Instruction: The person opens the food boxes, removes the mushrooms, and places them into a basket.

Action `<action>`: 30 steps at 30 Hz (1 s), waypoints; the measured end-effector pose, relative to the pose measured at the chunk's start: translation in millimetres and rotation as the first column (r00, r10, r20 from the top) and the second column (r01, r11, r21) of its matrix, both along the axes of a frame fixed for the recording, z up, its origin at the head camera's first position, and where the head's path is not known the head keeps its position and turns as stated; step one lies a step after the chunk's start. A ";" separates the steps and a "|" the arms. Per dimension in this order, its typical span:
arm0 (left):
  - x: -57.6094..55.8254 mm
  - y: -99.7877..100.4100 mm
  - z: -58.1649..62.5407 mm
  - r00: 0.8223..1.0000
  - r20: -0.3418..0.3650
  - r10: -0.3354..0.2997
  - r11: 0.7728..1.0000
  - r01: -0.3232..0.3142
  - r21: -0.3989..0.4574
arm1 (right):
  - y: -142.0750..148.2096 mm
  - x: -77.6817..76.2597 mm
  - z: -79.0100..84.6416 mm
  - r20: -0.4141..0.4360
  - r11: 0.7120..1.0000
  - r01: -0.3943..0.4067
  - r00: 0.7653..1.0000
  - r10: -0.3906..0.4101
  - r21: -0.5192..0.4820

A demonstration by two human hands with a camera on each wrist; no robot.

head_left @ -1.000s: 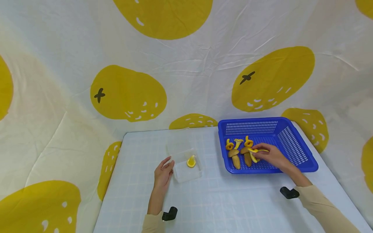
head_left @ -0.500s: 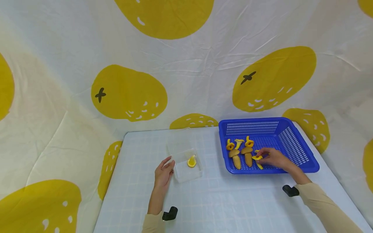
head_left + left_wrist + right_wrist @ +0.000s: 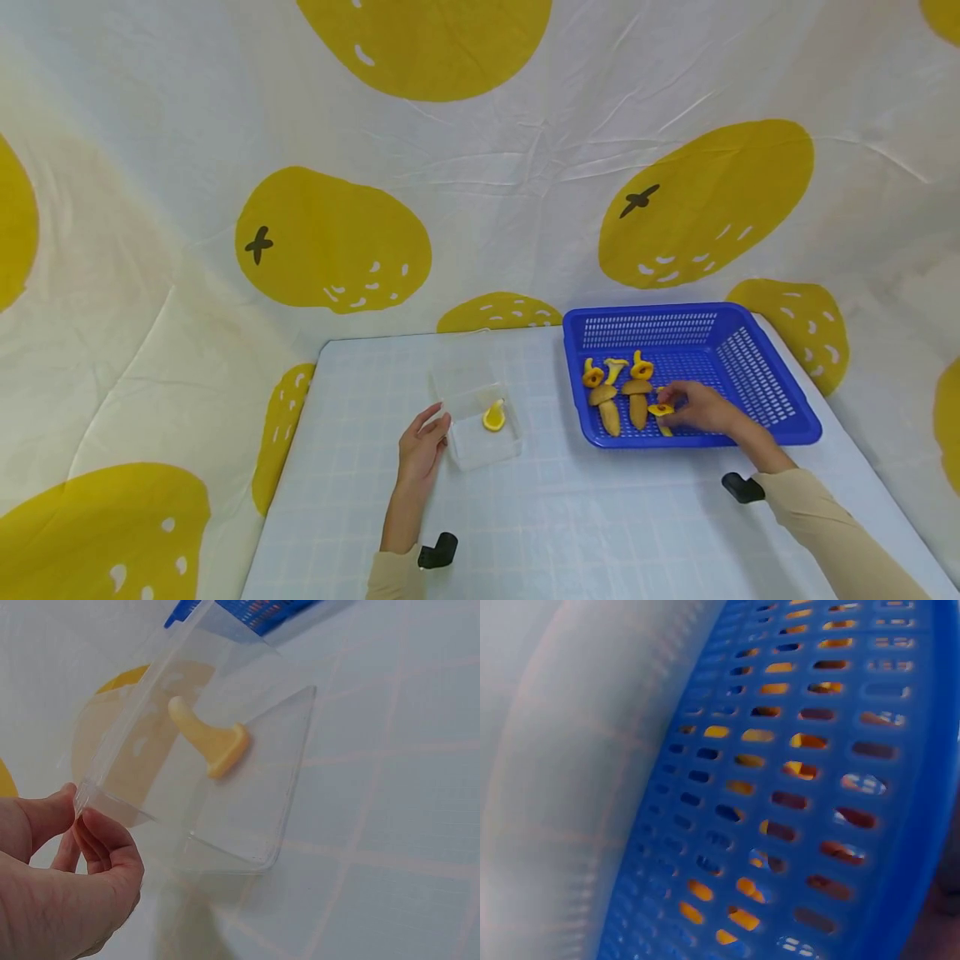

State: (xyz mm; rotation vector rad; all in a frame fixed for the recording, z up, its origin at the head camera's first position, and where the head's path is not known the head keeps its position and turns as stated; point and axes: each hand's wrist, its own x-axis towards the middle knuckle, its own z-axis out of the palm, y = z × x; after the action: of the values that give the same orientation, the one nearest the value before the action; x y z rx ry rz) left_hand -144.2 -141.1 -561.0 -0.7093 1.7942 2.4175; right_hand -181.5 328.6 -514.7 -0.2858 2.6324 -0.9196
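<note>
My left hand (image 3: 422,450) pinches the left rim of a clear plastic box (image 3: 467,452) between thumb and fingers. The box stands with its hinged lid (image 3: 456,377) folded back. Inside lies a single yellow chanterelle mushroom (image 3: 210,739), seen closely in the left wrist view. My right hand (image 3: 701,408) reaches into a blue plastic basket (image 3: 804,427) and pinches a yellow chanterelle (image 3: 662,409), its fingertips partly hidden behind the cap. Left of these fingers lie two brown-capped mushrooms (image 3: 637,404), with three small yellow chanterelles (image 3: 615,369) behind them. The basket wall covers most of the right wrist view.
Box and basket stand apart on a table with a pale checked cloth (image 3: 570,517), the basket at the back right. A white curtain (image 3: 495,225) printed with large yellow fruit hangs behind the table. Dark cameras (image 3: 438,551) sit at both wrists.
My right hand has moved slightly down and right within the basket, bringing the pinched chanterelle away from the brown mushrooms and turning it. The left hand and the box have stayed put.
</note>
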 end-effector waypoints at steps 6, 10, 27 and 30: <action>0.4 -0.3 0.4 1.000 0.001 0.003 1.000 -0.003 0.000 | -16.1 -0.8 10.9 -0.079 0.997 -0.019 0.997 0.013 -0.080; 0.3 0.2 1.4 1.000 0.003 0.003 1.000 -0.003 -0.002 | -29.3 -1.0 18.9 -0.065 0.988 0.011 0.998 -0.021 -0.151; -0.5 0.6 0.7 1.000 0.000 0.009 1.000 -0.009 0.005 | -83.1 -8.9 29.5 -0.110 0.945 0.002 0.993 -0.040 -0.328; -0.1 0.7 1.0 1.000 0.005 0.005 1.000 -0.005 0.002 | -93.8 -11.5 28.0 -0.132 0.937 -0.022 0.991 -0.026 -0.350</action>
State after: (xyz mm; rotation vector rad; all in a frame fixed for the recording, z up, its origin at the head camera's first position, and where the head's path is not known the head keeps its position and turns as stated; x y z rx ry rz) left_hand -144.4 -140.4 -560.0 -0.7201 1.7902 2.4177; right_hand -192.9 234.8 -486.7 -0.4460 2.5732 -1.4186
